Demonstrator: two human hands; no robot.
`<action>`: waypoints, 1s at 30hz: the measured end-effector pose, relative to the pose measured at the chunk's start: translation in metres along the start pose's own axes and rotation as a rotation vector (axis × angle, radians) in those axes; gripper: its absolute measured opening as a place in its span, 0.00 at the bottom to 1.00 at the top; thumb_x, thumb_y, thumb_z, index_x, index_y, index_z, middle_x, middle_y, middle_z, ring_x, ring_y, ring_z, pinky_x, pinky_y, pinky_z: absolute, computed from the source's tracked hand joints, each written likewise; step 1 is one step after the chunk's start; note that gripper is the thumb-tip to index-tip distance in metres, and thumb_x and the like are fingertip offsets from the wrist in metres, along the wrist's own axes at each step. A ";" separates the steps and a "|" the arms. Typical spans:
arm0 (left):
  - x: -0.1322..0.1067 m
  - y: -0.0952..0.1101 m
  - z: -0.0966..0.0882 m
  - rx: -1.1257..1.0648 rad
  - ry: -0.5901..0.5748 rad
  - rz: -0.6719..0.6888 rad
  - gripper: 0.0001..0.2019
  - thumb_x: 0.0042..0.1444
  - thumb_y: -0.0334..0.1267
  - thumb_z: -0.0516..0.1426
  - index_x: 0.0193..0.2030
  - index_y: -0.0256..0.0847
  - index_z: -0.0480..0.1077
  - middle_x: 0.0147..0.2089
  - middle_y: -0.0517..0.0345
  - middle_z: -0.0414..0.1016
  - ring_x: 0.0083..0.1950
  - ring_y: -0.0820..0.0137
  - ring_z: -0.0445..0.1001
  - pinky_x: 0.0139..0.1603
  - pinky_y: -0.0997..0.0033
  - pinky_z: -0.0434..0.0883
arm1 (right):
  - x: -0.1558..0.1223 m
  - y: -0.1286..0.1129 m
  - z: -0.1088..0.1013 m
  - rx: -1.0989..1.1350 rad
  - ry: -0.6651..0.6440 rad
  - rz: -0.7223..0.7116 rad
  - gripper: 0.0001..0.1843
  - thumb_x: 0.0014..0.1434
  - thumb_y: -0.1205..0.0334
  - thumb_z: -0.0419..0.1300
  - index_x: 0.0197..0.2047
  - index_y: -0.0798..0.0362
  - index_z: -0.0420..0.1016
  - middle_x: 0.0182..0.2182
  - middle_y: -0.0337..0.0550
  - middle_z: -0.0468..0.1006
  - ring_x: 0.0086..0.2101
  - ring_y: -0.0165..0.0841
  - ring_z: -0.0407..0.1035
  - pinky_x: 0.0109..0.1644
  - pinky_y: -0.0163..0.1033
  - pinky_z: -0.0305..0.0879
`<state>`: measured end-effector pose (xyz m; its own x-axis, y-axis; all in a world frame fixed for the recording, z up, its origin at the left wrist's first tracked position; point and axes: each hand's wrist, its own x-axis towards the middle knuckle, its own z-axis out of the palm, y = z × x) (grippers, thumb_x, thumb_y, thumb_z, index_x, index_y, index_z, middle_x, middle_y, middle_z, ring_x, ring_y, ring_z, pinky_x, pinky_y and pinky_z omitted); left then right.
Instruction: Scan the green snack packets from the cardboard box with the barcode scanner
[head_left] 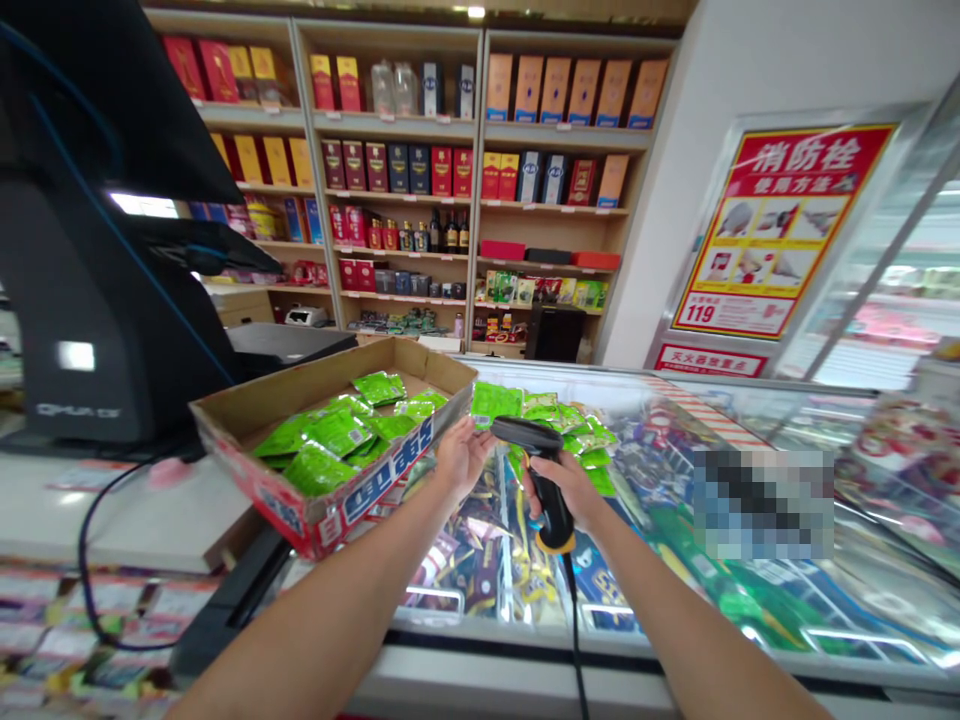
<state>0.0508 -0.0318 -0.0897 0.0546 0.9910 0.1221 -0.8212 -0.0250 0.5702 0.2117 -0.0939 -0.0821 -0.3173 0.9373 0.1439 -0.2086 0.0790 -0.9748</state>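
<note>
My right hand [568, 487] is wrapped round the grip of a black barcode scanner [529, 437] with a yellow-orange base and a cord hanging down. My left hand [460, 458] pinches the lower left corner of a bright green packet [496, 401]. The scanner's head is just below and right of that packet. Behind and right of the scanner, several more green packets [592, 440] lie loose on the glass top of a freezer [637, 400]. At the left, an open cardboard box [330, 375] holds several similar green packets [337, 430].
A black checkout terminal [112, 250] towers at the left, its cable [86, 560] looping over the counter [150, 525]. Frozen goods show through the freezer glass. Shelves [405, 120] of boxes and bottles line the back wall. A red and yellow poster [787, 225] hangs at right.
</note>
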 end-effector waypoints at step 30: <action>0.056 -0.018 0.072 -0.061 0.382 -0.080 0.12 0.61 0.22 0.45 0.36 0.38 0.66 0.38 0.50 0.75 0.46 0.69 0.78 0.49 0.69 0.75 | 0.020 -0.012 -0.046 0.177 0.544 -0.334 0.16 0.47 0.48 0.65 0.30 0.51 0.69 0.17 0.35 0.72 0.14 0.31 0.65 0.16 0.37 0.62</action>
<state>0.1097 0.0143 -0.0344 -0.0863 0.9673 -0.2385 -0.8558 0.0506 0.5148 0.2504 -0.0602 -0.0750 0.2934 0.9135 0.2819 -0.3782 0.3818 -0.8433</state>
